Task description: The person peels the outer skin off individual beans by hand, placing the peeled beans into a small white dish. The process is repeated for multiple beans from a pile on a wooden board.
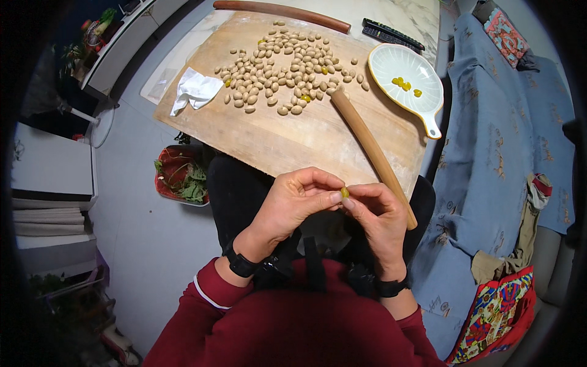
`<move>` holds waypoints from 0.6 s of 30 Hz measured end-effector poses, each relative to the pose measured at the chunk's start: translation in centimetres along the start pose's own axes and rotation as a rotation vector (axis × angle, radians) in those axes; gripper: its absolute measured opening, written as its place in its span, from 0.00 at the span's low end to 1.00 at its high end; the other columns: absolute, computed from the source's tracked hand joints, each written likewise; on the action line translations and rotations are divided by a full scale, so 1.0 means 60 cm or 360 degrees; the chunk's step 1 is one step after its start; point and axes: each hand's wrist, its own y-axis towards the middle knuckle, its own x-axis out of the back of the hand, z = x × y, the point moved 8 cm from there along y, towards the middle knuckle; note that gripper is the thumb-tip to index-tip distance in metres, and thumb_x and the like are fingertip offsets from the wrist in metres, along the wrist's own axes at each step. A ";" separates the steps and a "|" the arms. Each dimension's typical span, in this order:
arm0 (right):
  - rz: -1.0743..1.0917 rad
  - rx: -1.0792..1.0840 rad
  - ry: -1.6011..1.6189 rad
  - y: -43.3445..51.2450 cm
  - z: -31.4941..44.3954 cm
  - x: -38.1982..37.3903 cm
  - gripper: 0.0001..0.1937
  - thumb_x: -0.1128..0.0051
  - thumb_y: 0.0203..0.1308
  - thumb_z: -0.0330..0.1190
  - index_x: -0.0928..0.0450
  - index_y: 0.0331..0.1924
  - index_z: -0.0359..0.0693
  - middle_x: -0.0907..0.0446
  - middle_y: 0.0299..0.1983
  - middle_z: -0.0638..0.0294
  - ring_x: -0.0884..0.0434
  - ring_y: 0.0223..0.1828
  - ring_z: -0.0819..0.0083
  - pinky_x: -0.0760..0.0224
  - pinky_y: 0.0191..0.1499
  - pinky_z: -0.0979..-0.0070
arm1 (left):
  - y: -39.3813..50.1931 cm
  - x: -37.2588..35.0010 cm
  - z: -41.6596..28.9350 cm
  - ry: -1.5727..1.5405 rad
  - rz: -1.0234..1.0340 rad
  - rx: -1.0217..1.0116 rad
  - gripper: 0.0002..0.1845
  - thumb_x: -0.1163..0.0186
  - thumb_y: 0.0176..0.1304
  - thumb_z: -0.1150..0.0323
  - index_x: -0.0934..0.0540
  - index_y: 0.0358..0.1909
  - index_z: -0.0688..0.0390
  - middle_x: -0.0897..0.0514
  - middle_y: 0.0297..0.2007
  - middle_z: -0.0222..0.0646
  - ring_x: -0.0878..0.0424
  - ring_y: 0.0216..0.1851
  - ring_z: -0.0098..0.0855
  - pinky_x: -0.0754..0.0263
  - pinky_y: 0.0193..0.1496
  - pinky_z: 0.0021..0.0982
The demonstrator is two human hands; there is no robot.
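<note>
Between the fingertips of my left hand [298,197] and my right hand [378,208] is a small yellow-green ginkgo kernel [345,192]. Thumb and fingers of both hands pinch it, just over the near edge of a wooden board [284,137]. Many pale ginkgo nuts [275,64] in their shells lie spread across the board's far half. A few yellow-green kernels show among them. At the right, a white leaf-shaped dish [390,59] with a handle holds several yellow-green kernels [403,84].
A wooden rolling pin [371,151] slants beside my right hand. A darker wooden rod [284,13] lies along the board's far edge, a crumpled tissue [196,89] at its left. Two remote controls [392,34] rest behind the dish. A red-lined bin [167,172] with leaves stands on the floor.
</note>
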 end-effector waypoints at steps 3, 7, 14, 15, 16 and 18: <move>0.0000 -0.0028 0.0000 -0.003 0.004 0.001 0.09 0.36 0.54 0.22 0.20 0.40 0.32 0.17 0.35 0.63 0.19 0.35 0.81 0.26 0.39 0.86 | -0.005 -0.005 -0.008 0.0070 0.0006 -0.0055 0.09 0.38 0.59 0.80 0.22 0.42 0.69 0.17 0.39 0.38 0.18 0.40 0.24 0.22 0.45 0.23; 0.0007 0.0025 -0.0068 -0.008 0.015 0.003 0.08 0.35 0.53 0.21 0.19 0.38 0.33 0.17 0.34 0.62 0.20 0.36 0.80 0.27 0.39 0.85 | -0.008 -0.011 -0.015 0.0191 0.0070 -0.0154 0.09 0.39 0.60 0.80 0.22 0.42 0.69 0.17 0.39 0.36 0.19 0.42 0.23 0.23 0.48 0.22; -0.0005 0.0190 -0.0215 -0.008 0.035 0.005 0.06 0.35 0.50 0.20 0.17 0.34 0.33 0.18 0.34 0.59 0.20 0.35 0.75 0.27 0.38 0.82 | -0.015 -0.015 -0.020 0.0197 0.0083 -0.0301 0.09 0.40 0.60 0.81 0.22 0.43 0.68 0.17 0.40 0.34 0.20 0.43 0.21 0.24 0.49 0.21; -0.0018 0.0204 -0.0250 -0.009 0.038 0.005 0.06 0.35 0.50 0.20 0.17 0.35 0.33 0.18 0.34 0.59 0.20 0.35 0.75 0.27 0.38 0.82 | -0.015 -0.015 -0.019 0.0200 0.0084 -0.0292 0.10 0.40 0.60 0.81 0.22 0.43 0.68 0.18 0.40 0.34 0.20 0.43 0.21 0.24 0.49 0.21; -0.0028 0.0212 -0.0287 -0.011 0.040 0.005 0.07 0.35 0.51 0.20 0.17 0.35 0.33 0.17 0.34 0.59 0.19 0.35 0.75 0.27 0.38 0.82 | -0.016 -0.015 -0.018 0.0203 0.0085 -0.0284 0.10 0.40 0.60 0.81 0.22 0.43 0.68 0.18 0.40 0.34 0.20 0.43 0.20 0.24 0.49 0.21; -0.0040 0.0267 -0.0371 -0.014 0.046 0.003 0.07 0.35 0.51 0.21 0.17 0.35 0.34 0.17 0.33 0.58 0.19 0.35 0.74 0.26 0.38 0.82 | -0.017 -0.014 -0.017 0.0220 0.0092 -0.0281 0.10 0.39 0.59 0.81 0.21 0.43 0.68 0.18 0.41 0.33 0.20 0.43 0.20 0.24 0.48 0.21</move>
